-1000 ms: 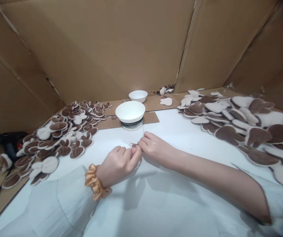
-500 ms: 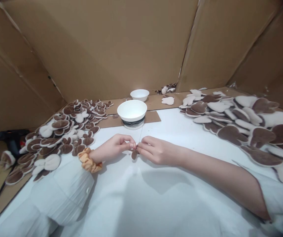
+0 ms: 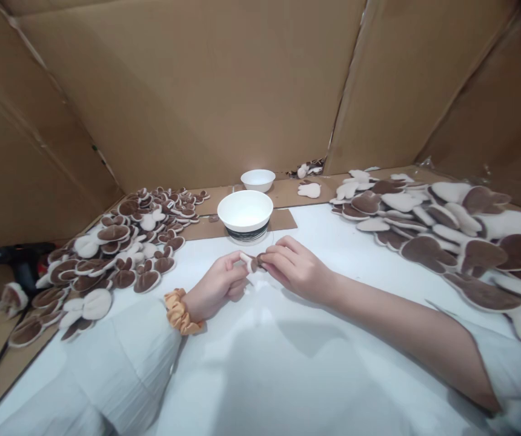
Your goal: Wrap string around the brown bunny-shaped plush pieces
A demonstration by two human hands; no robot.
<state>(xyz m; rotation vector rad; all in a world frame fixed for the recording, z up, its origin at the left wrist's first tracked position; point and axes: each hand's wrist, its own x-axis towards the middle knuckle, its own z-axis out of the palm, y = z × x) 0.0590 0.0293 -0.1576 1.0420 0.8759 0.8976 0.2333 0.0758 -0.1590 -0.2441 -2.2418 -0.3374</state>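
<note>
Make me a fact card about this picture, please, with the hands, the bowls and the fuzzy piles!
Left hand: pinching a small brown-and-white piece
Right hand: fingertips on the same piece
Left wrist: orange scrunchie
Front bowl: white, black bands outside
Back bowl: plain white, behind the front one
Left pile: brown and white fuzzy pieces, some with ears
Right pile: similar colours, larger-looking pieces
Walls: brown cardboard

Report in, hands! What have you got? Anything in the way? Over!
Left hand and right hand: both pinching small brown-and-white piece. Black-banded bowl just beyond, seemingly not in the way.
</note>
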